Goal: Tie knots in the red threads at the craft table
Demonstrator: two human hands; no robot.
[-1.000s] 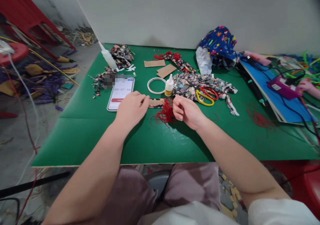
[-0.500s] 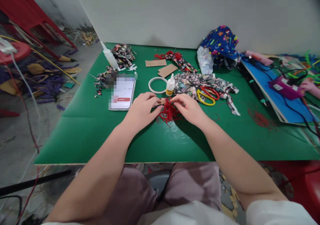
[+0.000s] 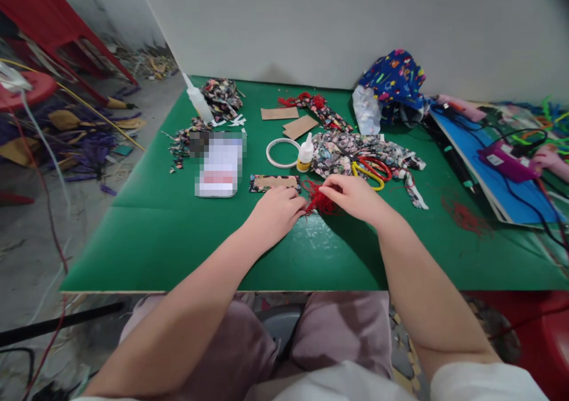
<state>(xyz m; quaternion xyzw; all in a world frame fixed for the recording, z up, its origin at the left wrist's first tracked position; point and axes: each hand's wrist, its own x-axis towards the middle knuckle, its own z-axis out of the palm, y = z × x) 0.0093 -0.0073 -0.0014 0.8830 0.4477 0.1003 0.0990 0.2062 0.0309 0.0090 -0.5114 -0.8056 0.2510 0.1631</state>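
A tangled bunch of red threads (image 3: 320, 200) lies on the green table between my two hands. My right hand (image 3: 355, 198) is closed on its right side, thumb and forefinger pinching the threads. At its left edge, my left hand (image 3: 278, 212) has its fingers curled together, with the tips at the thread ends. Just beyond my left hand lies a flat brown card strip (image 3: 272, 182) bordered with dark floral fabric. A small glue bottle (image 3: 304, 155) with a yellow label and a white ring (image 3: 268, 155) stand behind the threads.
Yellow-and-red-handled scissors (image 3: 372, 172) rest by floral cloth (image 3: 333, 147). Brown card pieces (image 3: 300, 127) lie farther back. A phone (image 3: 217, 169) and a white nozzle bottle (image 3: 198, 103) are left. Rightward are loose red threads (image 3: 466, 216), a blue folder (image 3: 502, 169) and cables.
Both hands have shifted to the right with the red threads. My left hand has come off the floral-edged card strip, which now shows on the table.
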